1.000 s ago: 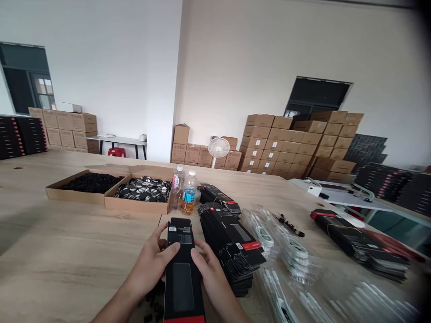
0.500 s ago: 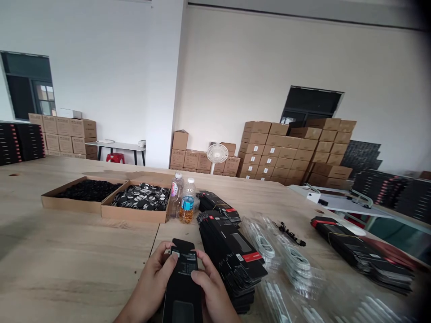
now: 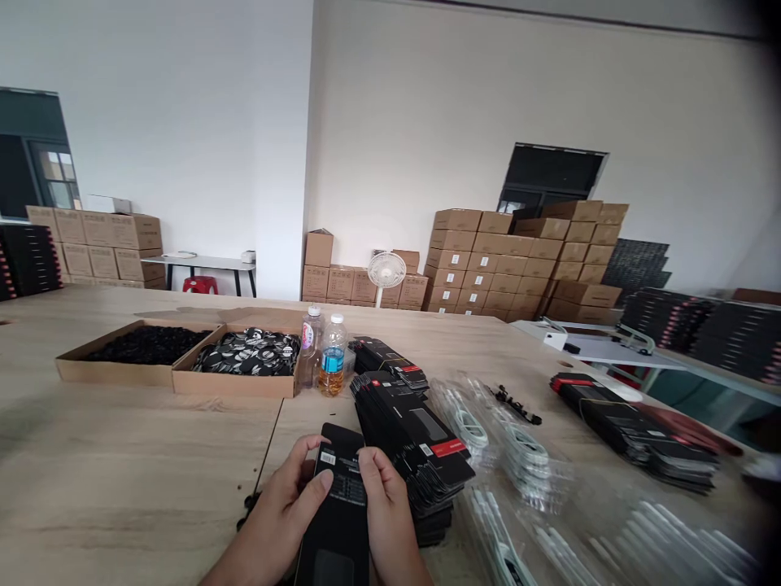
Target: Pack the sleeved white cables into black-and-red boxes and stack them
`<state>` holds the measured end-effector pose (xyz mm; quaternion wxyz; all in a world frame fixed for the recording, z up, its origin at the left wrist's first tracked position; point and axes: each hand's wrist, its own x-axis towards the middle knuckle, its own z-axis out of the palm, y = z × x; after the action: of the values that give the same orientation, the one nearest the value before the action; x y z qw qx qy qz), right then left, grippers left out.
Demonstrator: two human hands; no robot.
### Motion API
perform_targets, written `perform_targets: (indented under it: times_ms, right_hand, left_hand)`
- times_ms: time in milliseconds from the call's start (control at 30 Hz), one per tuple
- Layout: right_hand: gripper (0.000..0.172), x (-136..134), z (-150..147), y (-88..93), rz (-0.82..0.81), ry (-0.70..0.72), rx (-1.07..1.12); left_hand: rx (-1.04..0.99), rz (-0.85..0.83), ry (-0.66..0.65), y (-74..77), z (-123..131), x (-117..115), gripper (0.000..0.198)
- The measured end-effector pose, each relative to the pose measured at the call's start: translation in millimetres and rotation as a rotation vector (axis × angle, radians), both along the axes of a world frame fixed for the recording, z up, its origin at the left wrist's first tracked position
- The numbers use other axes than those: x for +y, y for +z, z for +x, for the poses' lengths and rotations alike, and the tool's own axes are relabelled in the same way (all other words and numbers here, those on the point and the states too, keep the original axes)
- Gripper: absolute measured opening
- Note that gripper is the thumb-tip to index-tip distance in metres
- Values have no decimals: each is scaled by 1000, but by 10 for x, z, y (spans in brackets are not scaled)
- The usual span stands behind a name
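A long, narrow black box (image 3: 342,521) sits at the near edge of the worktop (image 3: 152,472), just in front of the person and about midway along that edge. Its long axis runs straight away from the person. The far end, with a rounded flap and a small white label, points toward the two bottles (image 3: 323,358), and the near end runs out of view at the bottom. The left hand (image 3: 284,513) clasps the box's left side and the right hand (image 3: 386,517) its right side. Both are closed on it, fingers wrapped under the edges and thumbs pressed on the top face near the far end. Just to the right of the box, almost touching the right hand, lies a fanned stack of flat black boxes (image 3: 421,443) with red ends. Further right are clear bags of white cables (image 3: 518,460). Toward the far left of the worktop, two shallow cardboard trays (image 3: 176,378) stand side by side, filled with small dark parts, and the bottles stand upright at their right end.
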<state>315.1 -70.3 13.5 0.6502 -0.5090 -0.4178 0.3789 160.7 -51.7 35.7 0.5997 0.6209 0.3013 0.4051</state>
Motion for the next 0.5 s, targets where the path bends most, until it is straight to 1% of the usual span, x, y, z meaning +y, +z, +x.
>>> perform_targets:
  times_ms: [100,167,267,333,400,467,500]
  right_hand:
    - [49,4,19,28,-46,48,115]
    - [47,13,49,51,-81,79,197]
    - [41,28,108,78,-86,127,277]
    - [44,33,151,89,-81,180,302]
    - [46,32,192,99,-86,224,247]
    - [41,30,227,111,-75,220,110]
    - [36,29,241,118,-48,195,36]
  left_hand:
    - [23,4,-15,17,-34,-5,43]
    - [26,4,-60,47,-61,-4,43]
    - [36,22,-116,105,-106,-1,41]
    - [62,42,-138,135,-135,2,39]
    - [79,58,-161,147,-159,6,36]
    - [78,60,-179,142,-176,13,34]
    - [74,57,-182,136,-182,17,33]
